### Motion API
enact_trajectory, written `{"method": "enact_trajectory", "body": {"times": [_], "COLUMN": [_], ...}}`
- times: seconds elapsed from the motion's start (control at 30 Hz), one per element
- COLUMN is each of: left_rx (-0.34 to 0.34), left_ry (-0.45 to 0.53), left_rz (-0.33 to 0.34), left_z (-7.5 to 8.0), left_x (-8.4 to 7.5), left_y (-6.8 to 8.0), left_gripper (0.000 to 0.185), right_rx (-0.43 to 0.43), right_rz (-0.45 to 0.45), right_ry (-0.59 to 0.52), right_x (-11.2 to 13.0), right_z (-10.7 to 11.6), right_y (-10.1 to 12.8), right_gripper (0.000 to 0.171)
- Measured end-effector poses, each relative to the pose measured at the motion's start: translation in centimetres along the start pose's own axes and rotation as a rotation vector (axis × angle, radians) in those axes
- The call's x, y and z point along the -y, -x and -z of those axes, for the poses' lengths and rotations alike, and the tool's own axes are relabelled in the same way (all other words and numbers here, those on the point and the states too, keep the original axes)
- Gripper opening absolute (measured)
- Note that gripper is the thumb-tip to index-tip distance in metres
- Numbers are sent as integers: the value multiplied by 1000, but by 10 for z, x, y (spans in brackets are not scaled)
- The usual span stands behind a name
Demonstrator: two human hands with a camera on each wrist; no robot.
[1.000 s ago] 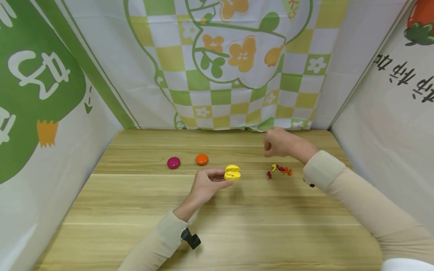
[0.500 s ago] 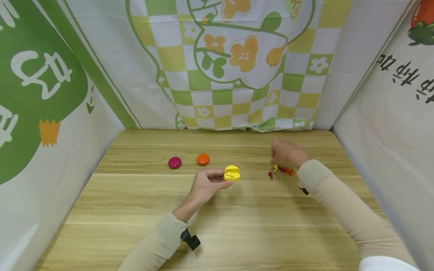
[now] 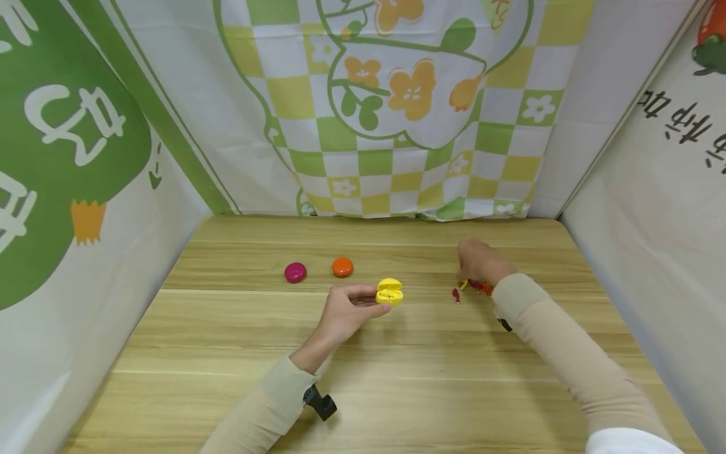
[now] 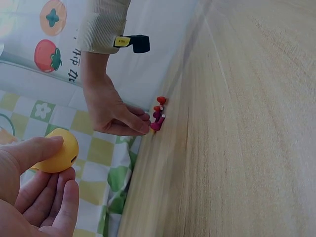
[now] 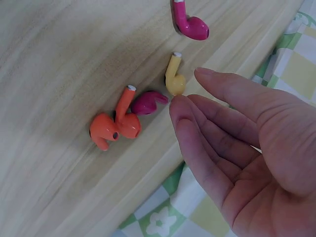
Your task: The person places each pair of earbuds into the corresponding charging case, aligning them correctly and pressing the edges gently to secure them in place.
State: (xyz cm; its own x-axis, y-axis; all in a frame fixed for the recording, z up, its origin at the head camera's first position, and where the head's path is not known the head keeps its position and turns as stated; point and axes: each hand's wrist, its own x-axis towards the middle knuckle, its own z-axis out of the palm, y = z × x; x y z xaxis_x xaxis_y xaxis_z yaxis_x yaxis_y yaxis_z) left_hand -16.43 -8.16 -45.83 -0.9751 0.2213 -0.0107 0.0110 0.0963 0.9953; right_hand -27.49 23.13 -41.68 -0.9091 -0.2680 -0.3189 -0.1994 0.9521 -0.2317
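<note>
My left hand (image 3: pixel 346 312) holds a yellow earbud case (image 3: pixel 389 297) by its side, thumb against fingers, lid raised. In the left wrist view the case (image 4: pixel 66 153) turns its rounded outside toward the camera, so its inside is hidden there. My right hand (image 3: pixel 482 260) hovers over the loose earbuds. In the right wrist view, a yellow earbud (image 5: pixel 175 81) lies on the table just beyond the fingertips, with thumb and fingers apart and nothing between them. A magenta earbud (image 5: pixel 149 102) and two orange earbuds, one upright-stemmed (image 5: pixel 128 116), lie close by; another magenta earbud (image 5: pixel 192 27) lies apart.
A magenta case (image 3: pixel 295 272) and an orange case (image 3: pixel 342 267), both closed, sit on the wooden table (image 3: pixel 397 391) left of centre. A checked cloth (image 3: pixel 408 164) hangs behind the table's far edge. Printed cloth walls stand on both sides.
My right hand has come down and slightly right toward the earbuds, now partly covering them in the head view. The left hand stays in place with the yellow case.
</note>
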Motion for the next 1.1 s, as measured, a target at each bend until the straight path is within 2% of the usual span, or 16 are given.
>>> {"method": "enact_trajectory", "body": {"times": [0.4, 0.57, 0.87, 1.1], "left_rx": [3, 3, -6, -9], "left_ry": [4, 7, 23, 34], "left_rz": [4, 3, 14, 24], "left_z": [-1, -1, 0, 1], "left_x": [3, 3, 2, 1], "left_y": [0, -1, 0, 0], "left_gripper": [38, 38, 37, 37], "right_rx": [-23, -25, -54, -187], "right_rz": [5, 6, 61, 141], "right_ry": [85, 87, -43, -131], "right_x": [-1, -1, -9, -18], "right_z": [-9, -11, -3, 14], "right_y": [-7, -9, -4, 2], "right_gripper": [18, 18, 12, 9]}}
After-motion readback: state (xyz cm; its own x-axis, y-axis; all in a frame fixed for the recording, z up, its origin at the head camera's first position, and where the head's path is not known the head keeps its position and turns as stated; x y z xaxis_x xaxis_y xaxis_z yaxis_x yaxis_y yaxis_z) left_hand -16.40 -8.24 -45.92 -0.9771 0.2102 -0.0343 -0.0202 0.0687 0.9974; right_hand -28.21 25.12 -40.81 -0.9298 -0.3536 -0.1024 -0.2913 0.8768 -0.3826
